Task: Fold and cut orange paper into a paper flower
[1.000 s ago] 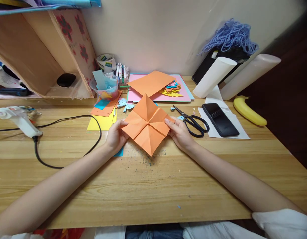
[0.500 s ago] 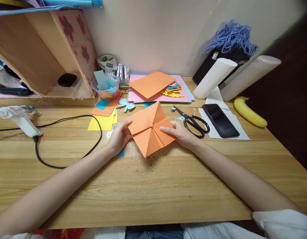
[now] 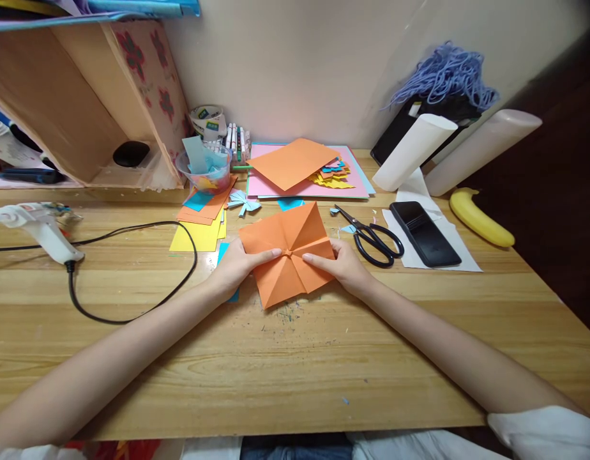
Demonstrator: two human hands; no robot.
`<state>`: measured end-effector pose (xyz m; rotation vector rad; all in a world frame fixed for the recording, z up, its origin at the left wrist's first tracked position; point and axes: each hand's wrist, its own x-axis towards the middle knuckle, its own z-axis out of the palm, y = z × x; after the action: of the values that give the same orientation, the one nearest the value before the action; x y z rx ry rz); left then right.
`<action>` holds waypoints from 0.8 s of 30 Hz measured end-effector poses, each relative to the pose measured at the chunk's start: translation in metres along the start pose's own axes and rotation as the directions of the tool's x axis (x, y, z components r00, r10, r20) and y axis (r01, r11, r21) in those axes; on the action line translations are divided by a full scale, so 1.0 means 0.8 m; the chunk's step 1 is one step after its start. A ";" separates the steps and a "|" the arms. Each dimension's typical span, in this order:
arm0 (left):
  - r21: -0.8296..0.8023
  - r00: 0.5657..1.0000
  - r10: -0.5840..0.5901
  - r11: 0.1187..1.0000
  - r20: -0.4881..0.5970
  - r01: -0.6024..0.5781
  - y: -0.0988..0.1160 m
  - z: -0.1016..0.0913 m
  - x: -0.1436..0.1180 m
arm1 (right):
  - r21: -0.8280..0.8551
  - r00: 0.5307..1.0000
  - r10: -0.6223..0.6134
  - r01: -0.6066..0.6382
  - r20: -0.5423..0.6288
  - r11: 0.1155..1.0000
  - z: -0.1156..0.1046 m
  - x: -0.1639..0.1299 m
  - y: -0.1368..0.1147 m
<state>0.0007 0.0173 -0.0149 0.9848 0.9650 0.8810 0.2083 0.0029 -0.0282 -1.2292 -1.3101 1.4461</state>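
A folded orange paper square point(image 3: 286, 252) lies on the wooden desk point(image 3: 295, 358) in front of me, with creases meeting at its middle. My left hand point(image 3: 240, 265) presses on its left side, forefinger reaching to the centre. My right hand point(image 3: 340, 263) holds down the right side, its forefinger also pointing at the centre. Both fingertips nearly meet there. A blue scrap peeks out under my left hand.
Black scissors point(image 3: 371, 237) lie just right of my right hand. A phone point(image 3: 424, 233) on white paper, a banana point(image 3: 479, 218), two white rolls, a glue gun point(image 3: 34, 227) with black cord point(image 3: 132, 306), coloured paper stacks point(image 3: 304, 169) and a cup of scraps point(image 3: 206, 167) ring the work area.
The orange paper was lifted and open at its corners; it has since been turned and pressed flat on the desk. Both forefingers slid inward to its centre.
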 end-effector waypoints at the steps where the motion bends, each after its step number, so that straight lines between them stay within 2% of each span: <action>1: 0.014 1.000 0.014 1.000 0.002 -0.014 0.000 0.000 0.000 | -0.014 1.000 0.004 -0.004 0.017 1.000 0.000 -0.001 -0.001; 7: 0.181 0.996 0.083 0.980 -0.018 -0.078 0.005 0.004 -0.003 | -0.091 0.997 -0.006 0.014 0.083 0.996 0.001 -0.003 -0.003; 11: 0.259 0.997 0.071 0.964 -0.019 -0.064 0.011 0.007 -0.007 | -0.110 0.997 -0.018 0.027 0.081 0.994 0.002 -0.004 -0.001; 17: 0.275 0.999 0.022 0.961 -0.032 -0.012 0.011 0.008 -0.009 | -0.083 0.994 -0.018 0.027 0.108 0.996 0.003 -0.005 -0.001; 24: 0.262 1.000 0.012 0.965 -0.027 -0.005 0.010 0.008 -0.010 | -0.073 0.992 -0.017 0.026 0.127 0.997 0.001 -0.005 0.000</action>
<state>0.0028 0.0109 -0.0038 1.2044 1.1219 0.7884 0.2080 -0.0009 -0.0277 -1.1837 -1.4704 1.4915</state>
